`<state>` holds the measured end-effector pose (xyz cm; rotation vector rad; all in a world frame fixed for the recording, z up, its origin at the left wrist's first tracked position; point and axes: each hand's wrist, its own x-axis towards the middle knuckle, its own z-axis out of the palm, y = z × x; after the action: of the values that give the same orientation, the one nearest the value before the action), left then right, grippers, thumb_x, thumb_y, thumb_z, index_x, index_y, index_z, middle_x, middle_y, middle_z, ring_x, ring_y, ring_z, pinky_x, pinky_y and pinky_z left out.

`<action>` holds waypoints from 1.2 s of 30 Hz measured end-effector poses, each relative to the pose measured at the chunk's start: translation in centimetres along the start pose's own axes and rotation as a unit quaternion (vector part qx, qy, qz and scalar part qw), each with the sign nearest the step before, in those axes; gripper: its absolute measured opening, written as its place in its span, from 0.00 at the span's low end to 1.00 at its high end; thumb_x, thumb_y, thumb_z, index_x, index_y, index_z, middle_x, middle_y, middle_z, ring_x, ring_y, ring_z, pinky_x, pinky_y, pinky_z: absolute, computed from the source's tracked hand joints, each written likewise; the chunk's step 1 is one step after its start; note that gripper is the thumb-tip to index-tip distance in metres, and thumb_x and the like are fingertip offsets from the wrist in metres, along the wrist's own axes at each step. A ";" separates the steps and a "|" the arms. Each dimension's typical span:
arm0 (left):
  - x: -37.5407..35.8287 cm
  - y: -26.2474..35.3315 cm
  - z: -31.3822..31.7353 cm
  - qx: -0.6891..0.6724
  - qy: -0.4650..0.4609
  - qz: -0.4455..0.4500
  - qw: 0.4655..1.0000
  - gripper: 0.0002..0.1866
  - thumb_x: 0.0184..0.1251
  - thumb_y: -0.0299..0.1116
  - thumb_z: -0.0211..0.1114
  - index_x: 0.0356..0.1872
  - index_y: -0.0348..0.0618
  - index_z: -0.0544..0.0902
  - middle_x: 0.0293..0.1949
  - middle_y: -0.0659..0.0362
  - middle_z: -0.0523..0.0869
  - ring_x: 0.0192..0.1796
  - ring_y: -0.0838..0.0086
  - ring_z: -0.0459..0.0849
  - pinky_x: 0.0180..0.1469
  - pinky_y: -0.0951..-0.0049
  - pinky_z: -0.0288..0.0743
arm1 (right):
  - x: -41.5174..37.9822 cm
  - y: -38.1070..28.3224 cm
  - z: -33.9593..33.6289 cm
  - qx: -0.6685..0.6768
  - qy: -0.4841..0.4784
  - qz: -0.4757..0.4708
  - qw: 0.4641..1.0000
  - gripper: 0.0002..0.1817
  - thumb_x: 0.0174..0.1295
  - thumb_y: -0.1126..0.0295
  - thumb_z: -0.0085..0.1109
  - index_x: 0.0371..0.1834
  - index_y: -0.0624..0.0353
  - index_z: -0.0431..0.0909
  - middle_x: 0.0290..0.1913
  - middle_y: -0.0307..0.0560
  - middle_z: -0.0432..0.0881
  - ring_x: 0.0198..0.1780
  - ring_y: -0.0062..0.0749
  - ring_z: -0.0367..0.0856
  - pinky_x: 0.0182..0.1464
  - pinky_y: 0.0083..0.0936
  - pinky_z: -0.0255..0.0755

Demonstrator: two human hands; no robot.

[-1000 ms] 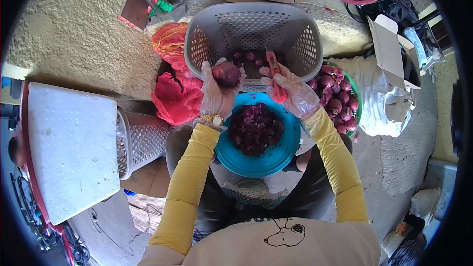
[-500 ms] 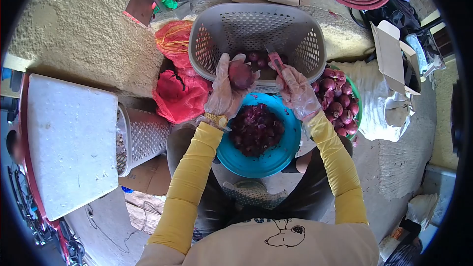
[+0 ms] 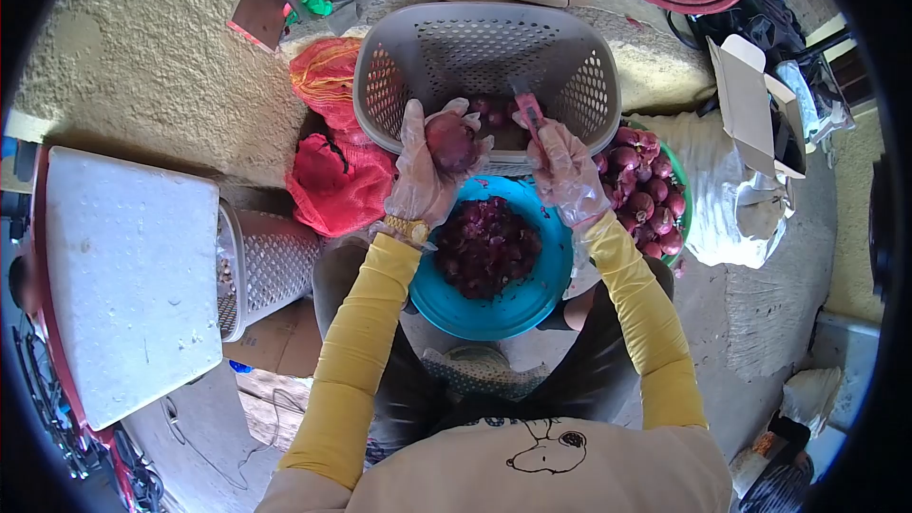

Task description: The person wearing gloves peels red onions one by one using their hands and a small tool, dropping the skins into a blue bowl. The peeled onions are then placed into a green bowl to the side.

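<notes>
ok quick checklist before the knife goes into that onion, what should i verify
1. Onion held firmly: ok, the gloved left hand wraps it from below.
2. Knife gripped: ok, the right hand is closed on its red handle, blade pointing away from the body.
3. Fingers clear of the blade: ok for now, knife and onion are apart.
4. Blue bowl under the hands to catch peel: ok, on the lap, already holding purple skins.
5. Grey basket ready for the peeled onion: ok, a few onions inside.
6. Blade sharpness: cannot tell.
</notes>
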<state>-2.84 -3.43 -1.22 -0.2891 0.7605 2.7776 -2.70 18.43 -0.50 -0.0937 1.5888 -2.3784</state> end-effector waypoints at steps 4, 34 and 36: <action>-0.2 -0.1 1.0 0.018 0.022 -0.011 1.000 0.35 0.81 0.64 0.50 0.60 0.37 0.79 0.49 0.50 0.87 0.48 0.57 0.87 0.53 0.58 0.87 | 0.1 -0.8 0.9 0.044 0.004 0.059 0.997 0.14 0.81 0.57 0.53 0.56 0.55 0.77 0.30 0.31 0.74 0.25 0.15 0.71 0.27 0.19 0.70; -1.1 -1.2 2.1 0.167 -0.041 -0.024 0.985 0.30 0.82 0.58 0.55 0.61 0.39 0.81 0.54 0.53 0.85 0.55 0.69 0.83 0.56 0.67 0.80 | -0.6 -2.3 0.9 -0.597 -0.022 -0.035 0.801 0.41 0.52 0.28 0.72 0.47 0.60 0.89 0.30 0.60 0.85 0.35 0.52 0.86 0.41 0.40 0.79; -1.3 -1.2 2.3 0.171 -0.038 -0.028 0.984 0.30 0.82 0.58 0.55 0.61 0.39 0.81 0.54 0.53 0.85 0.56 0.70 0.83 0.57 0.68 0.80 | -0.6 -2.3 1.0 -0.599 -0.027 -0.044 0.799 0.41 0.52 0.29 0.72 0.47 0.60 0.90 0.30 0.59 0.86 0.34 0.52 0.86 0.41 0.40 0.79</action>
<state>-1.52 -1.46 0.52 -0.1342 1.1685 2.5306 -2.40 18.55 2.05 -0.4698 2.7874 -1.0043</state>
